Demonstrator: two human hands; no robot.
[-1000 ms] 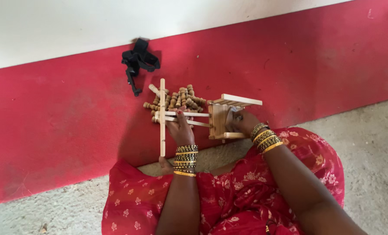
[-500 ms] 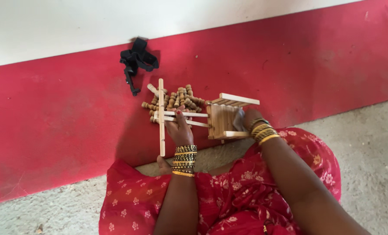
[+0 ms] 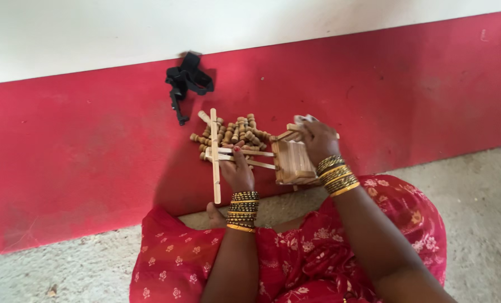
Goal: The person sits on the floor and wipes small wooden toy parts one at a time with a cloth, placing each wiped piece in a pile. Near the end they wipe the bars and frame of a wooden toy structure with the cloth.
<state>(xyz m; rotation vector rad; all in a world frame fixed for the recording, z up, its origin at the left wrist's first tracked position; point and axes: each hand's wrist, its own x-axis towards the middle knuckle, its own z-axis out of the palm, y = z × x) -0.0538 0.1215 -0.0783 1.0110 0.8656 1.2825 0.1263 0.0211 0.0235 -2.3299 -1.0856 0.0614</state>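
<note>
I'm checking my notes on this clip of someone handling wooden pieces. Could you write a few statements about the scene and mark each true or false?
1. The left hand grips thin wooden slats. True.
2. The right hand rests flat on the floor. False: it holds a slatted wooden frame.
3. A pile of turned wooden pegs lies beyond the hands. True.
4. The black strap hangs from the right wrist. False: it lies apart, on the red band near the white wall.
5. Both wrists are bare. False: both wear stacked bangles.
</note>
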